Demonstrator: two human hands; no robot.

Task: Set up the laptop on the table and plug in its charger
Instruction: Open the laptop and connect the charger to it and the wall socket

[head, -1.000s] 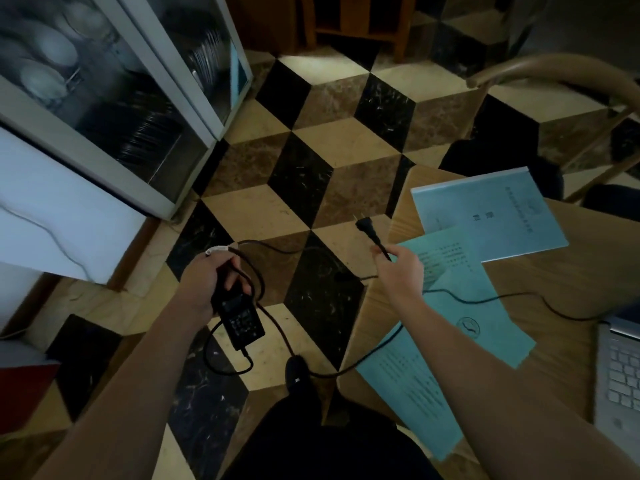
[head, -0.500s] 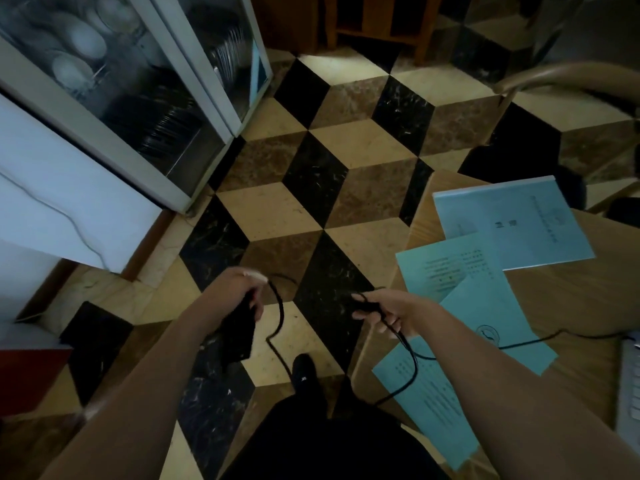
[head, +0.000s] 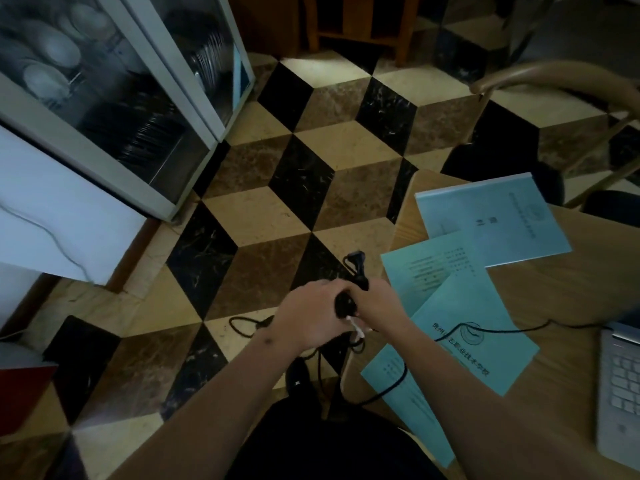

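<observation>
Already the laptop (head: 620, 382) sat at the tabletop's (head: 571, 289) right edge; both hands, left hand (head: 311, 320) and right hand (head: 377, 306), gripped the charger (head: 346, 303) beyond its left edge, wall plug (head: 356, 263) unplugged.

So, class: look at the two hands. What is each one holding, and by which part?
Both hands meet on the charger. The left hand grips the black adapter block; the right hand holds the cable just below the plug, which sticks up free.
</observation>
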